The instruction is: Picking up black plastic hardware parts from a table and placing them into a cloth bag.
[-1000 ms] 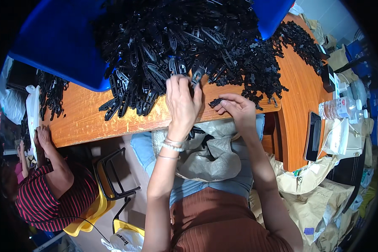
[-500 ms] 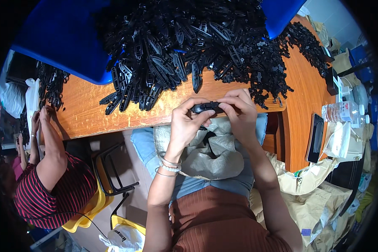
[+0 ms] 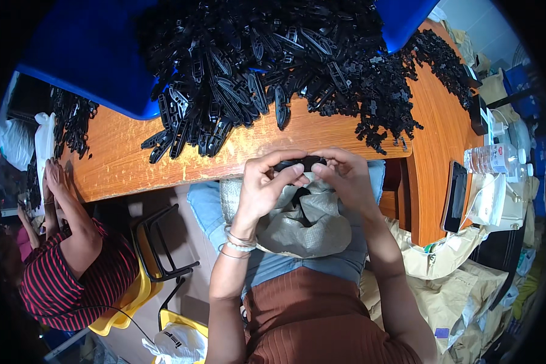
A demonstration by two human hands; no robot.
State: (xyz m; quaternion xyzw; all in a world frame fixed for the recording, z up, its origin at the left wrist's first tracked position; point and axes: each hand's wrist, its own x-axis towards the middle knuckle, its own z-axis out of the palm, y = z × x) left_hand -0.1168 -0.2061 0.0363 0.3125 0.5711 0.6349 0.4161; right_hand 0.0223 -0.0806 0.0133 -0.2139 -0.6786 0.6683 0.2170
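Observation:
My left hand and my right hand meet just off the table's front edge. Between them they grip a small, long black plastic part, pinched by thumbs and fingertips at its two ends. The fingers cover much of it, so its exact shape is hard to make out. Below the hands a pale woven sack lies open on my lap, with a dark inside. Beyond them, a large heap of long black plastic parts spreads over the table, beside smaller black pieces on the right.
Blue bins stand behind the heap on the wooden table. At right are a phone, clear plastic bottles and brown paper bags. A co-worker in a striped shirt works at left, beside a chair.
Both hands have dropped slightly toward me with the black part, and the fingers now cover more of it. The co-worker's hands have shifted a little at the table edge.

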